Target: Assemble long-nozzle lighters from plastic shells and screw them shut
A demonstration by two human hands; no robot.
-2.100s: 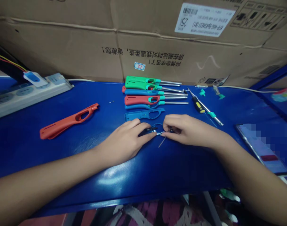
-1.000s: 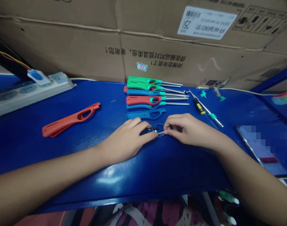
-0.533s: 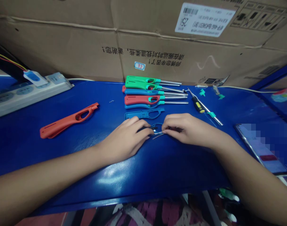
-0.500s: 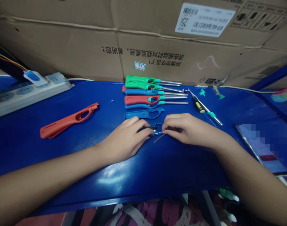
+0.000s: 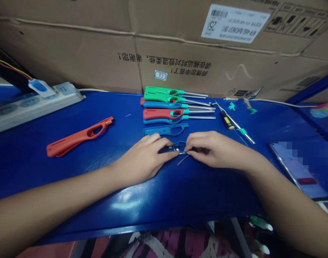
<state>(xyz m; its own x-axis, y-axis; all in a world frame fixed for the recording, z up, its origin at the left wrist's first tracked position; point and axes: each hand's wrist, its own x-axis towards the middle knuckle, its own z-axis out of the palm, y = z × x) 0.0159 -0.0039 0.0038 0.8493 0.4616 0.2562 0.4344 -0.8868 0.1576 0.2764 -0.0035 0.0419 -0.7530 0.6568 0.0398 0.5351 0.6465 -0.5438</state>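
Observation:
A blue lighter shell half (image 5: 181, 143) lies at the middle of the blue table, partly covered by both hands, with small dark and silvery parts in it. My left hand (image 5: 149, 156) grips its left side, thumb and index finger closed around it. At the shell's right end my right hand (image 5: 204, 148) pinches a thin wire (image 5: 183, 159), whose dark end points down and left. Another blue shell half (image 5: 165, 130) rests just behind. Beyond it, several assembled lighters (image 5: 162, 114) in green, red and blue lie in a stack, metal tubes pointing right.
An orange lighter shell (image 5: 79, 138) lies left, near a power strip (image 5: 29, 104). Right are a black-yellow screwdriver (image 5: 227, 120), a metal tube with a green piece (image 5: 242, 131), and a phone (image 5: 295, 168). A cardboard box (image 5: 99, 53) stands behind the table (image 5: 126, 208).
My left thumb has moved slightly right along the near edge of the shell. My right fingers have shifted slightly at the wire, and its dark end sits a little farther right.

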